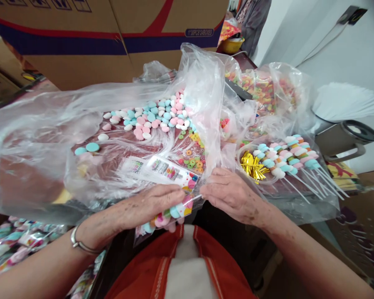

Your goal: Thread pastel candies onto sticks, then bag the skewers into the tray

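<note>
Here both hands' fingers pinch a candy skewer [171, 214] amid loose candies [152, 118], finished skewers [286, 160] and plastic [37, 137].

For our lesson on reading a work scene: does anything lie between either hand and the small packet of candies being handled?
Nothing visible does. The left hand grips the candy packet directly, and the right hand meets its open end. The loose plastic sheet lies just behind them, not between.

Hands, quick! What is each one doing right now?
Left hand: closed on a candy stick in a clear sleeve.
Right hand: fingers pinched at the sleeve's open end; what it holds cannot be told.
</note>
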A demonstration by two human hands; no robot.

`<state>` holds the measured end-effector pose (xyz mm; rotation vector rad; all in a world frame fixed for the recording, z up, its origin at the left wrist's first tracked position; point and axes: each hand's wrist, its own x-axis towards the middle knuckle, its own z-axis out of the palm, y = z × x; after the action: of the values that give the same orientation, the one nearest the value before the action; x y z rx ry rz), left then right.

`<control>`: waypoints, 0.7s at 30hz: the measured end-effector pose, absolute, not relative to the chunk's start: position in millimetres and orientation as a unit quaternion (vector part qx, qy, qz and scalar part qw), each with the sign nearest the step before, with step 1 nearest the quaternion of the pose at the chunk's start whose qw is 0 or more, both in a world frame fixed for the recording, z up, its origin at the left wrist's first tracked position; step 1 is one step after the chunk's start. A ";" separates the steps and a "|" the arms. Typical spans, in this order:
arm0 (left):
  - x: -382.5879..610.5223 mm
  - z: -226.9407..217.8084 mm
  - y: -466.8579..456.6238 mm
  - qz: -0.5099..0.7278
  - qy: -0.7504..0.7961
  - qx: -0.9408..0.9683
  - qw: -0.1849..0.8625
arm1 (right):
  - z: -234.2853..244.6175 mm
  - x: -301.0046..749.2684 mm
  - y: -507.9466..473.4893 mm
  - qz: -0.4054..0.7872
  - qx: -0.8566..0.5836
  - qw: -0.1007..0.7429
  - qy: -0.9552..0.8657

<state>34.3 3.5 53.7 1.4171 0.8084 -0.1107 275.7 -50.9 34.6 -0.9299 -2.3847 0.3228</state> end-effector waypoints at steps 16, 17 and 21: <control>45.8 38.5 -19.2 0.092 0.384 0.611 0.686 | 39.1 254.1 -56.3 0.070 -0.450 0.404 -0.793; 46.5 38.5 -20.1 0.106 0.384 0.618 0.678 | 39.1 252.0 -59.5 0.063 -0.475 0.442 -0.758; 46.4 32.6 -24.5 0.155 0.369 0.596 0.697 | 34.4 242.9 -72.4 0.099 -0.509 0.503 -0.691</control>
<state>46.4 -24.5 32.6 1.3285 0.8224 0.3449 242.9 -72.4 34.4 -1.2305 -1.6702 0.2386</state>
